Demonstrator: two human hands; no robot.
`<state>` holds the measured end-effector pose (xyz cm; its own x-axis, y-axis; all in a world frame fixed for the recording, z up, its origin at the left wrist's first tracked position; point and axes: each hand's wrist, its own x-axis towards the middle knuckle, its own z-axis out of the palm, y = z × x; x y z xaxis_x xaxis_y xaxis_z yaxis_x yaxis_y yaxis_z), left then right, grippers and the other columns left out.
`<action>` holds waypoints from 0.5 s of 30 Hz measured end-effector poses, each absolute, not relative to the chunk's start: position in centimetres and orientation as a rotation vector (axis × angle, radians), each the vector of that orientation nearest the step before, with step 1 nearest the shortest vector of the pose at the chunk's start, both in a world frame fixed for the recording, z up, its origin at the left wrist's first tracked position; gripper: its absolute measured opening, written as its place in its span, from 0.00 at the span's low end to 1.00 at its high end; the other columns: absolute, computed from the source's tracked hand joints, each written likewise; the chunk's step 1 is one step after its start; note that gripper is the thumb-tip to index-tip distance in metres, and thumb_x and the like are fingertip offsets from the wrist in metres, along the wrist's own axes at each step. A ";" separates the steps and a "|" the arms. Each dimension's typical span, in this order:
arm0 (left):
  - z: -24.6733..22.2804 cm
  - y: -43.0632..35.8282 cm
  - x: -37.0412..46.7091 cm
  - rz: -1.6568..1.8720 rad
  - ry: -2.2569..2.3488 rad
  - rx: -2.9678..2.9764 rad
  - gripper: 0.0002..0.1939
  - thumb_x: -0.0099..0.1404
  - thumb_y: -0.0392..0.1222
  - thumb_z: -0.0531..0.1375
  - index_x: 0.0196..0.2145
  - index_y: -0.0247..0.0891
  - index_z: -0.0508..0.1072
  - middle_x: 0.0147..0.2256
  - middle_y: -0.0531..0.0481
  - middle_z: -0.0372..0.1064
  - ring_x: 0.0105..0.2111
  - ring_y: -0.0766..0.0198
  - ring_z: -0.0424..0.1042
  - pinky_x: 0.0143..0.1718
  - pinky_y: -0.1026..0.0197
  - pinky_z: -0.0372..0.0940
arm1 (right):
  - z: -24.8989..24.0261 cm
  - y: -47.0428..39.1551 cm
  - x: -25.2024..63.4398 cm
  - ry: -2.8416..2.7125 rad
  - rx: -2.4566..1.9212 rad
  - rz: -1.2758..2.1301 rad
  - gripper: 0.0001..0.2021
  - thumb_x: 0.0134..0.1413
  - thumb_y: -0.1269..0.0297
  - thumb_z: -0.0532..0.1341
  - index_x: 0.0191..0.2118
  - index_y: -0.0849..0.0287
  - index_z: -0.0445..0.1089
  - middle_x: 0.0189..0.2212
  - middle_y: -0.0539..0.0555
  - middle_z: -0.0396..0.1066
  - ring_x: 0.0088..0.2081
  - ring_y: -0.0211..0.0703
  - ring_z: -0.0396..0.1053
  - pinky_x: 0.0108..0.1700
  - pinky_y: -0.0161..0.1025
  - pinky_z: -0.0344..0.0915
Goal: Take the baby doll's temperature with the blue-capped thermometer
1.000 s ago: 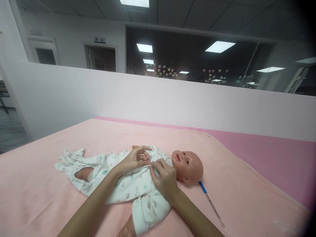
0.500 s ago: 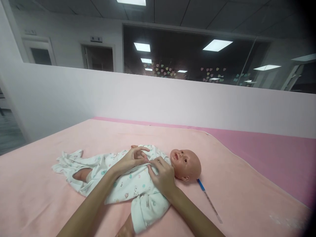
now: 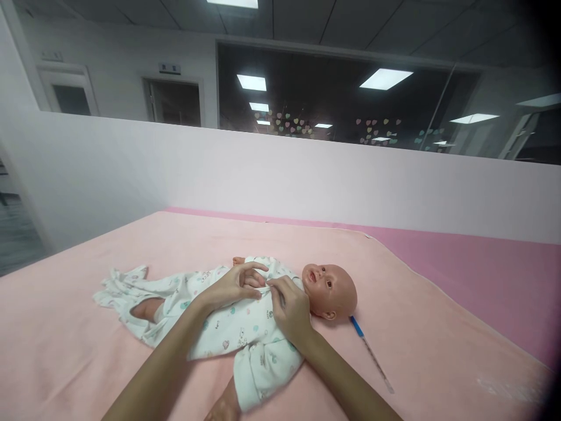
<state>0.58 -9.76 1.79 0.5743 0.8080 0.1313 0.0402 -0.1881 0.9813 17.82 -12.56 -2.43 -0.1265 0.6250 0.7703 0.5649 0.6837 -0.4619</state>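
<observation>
A baby doll lies on its back, its head to the right. It wears a white romper with small coloured prints. Over the chest, my left hand has its fingers curled and its thumb against the romper's front edge, pinching the cloth. My right hand is closed beside it, fingertips gripping the same edge nearer the doll's neck. Any fastener between the fingertips is too small to make out. One bare leg shows through an opening in the romper at left, and the near hand sticks out of its sleeve.
A thin stick-like thermometer with a blue end lies by the doll's head. Beneath everything is a peach blanket over a pink surface. A low white wall runs behind, with a dark window beyond it.
My left thumb has dropped a little away from its fingers. My right fingers have drawn together and shifted slightly along the romper's edge. The doll and thermometer stay put.
</observation>
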 end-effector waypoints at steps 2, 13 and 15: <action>1.8 -9.8 0.6 0.806 0.713 1.608 0.28 0.50 0.33 0.64 0.49 0.41 0.63 0.34 0.51 0.64 0.35 0.67 0.66 0.38 0.60 0.62 | -2.4 -12.5 17.8 -1.771 -0.957 0.070 0.09 0.55 0.72 0.50 0.36 0.57 0.66 0.29 0.49 0.67 0.30 0.37 0.64 0.31 0.33 0.54; 1.7 -9.8 0.4 0.800 0.618 1.567 0.27 0.51 0.30 0.62 0.48 0.41 0.61 0.33 0.52 0.62 0.36 0.67 0.63 0.36 0.64 0.58 | -2.5 -12.6 17.6 -1.728 -0.967 0.068 0.06 0.54 0.71 0.52 0.32 0.58 0.65 0.28 0.48 0.67 0.30 0.36 0.64 0.32 0.32 0.56; 1.8 -9.9 0.5 0.813 0.607 1.570 0.26 0.51 0.30 0.61 0.48 0.42 0.61 0.32 0.53 0.61 0.34 0.69 0.62 0.35 0.65 0.57 | -2.4 -12.6 17.6 -1.734 -0.968 0.057 0.06 0.53 0.71 0.52 0.32 0.58 0.65 0.27 0.48 0.67 0.30 0.36 0.64 0.32 0.33 0.56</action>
<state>0.50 -9.94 1.79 0.6185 0.7688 0.1625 -0.0628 -0.1578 0.9855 17.57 -12.56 -2.41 -0.0710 0.6234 0.7787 0.5709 0.6655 -0.4808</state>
